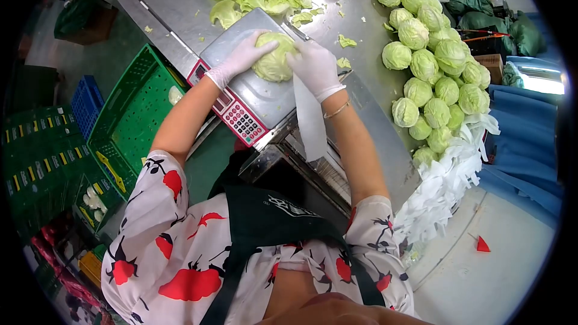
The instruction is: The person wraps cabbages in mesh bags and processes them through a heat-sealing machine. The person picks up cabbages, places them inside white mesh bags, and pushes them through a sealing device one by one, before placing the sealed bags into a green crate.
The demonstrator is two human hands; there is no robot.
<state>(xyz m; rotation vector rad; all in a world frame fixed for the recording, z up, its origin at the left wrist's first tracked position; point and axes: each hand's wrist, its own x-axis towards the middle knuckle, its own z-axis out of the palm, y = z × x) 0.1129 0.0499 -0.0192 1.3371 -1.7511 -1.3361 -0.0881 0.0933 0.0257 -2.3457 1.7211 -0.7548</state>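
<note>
Steel table [180, 6] spans upper frame; scale [253, 93] at centre. Left hand [241, 57] and right hand [314, 67], gloved, cup cabbage [274, 60] on it. Heads [433, 66] piled right; green crate [129, 114] left.

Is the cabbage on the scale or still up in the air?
On the scale. The cabbage rests on the scale platform, with the left hand and right hand cupped around its sides.
</note>
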